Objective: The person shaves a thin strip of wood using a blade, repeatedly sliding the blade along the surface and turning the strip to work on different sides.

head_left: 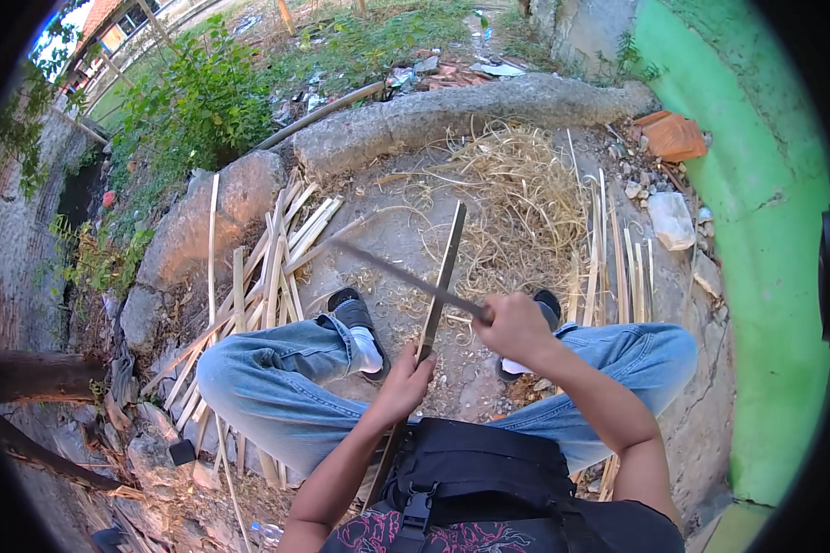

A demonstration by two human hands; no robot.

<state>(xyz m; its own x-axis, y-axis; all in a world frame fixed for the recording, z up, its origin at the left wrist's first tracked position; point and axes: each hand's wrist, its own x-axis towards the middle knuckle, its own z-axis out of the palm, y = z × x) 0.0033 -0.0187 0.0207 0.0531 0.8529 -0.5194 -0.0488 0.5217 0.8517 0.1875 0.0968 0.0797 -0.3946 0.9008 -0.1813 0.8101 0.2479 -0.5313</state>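
Observation:
My left hand (402, 387) is closed round a long bamboo strip (449, 251), which slants up and away from my lap between my knees. Its near end runs down under my left forearm, beside the black bag (484, 461) on my lap. My right hand (516, 330) grips the handle end of a long knife (392, 271). The dark, slightly blurred blade points to the far left and crosses over the strip above my left hand. Whether the edge touches the strip, I cannot tell. Both my feet, in dark sandals, rest on the ground either side of the strip.
Curly shavings (516, 212) heap up ahead on the right. Split bamboo strips (277, 249) lie at my left, and more strips (618, 267) lie at my right. A low concrete kerb (470, 111) closes the far side. A green wall (765, 276) stands at the right.

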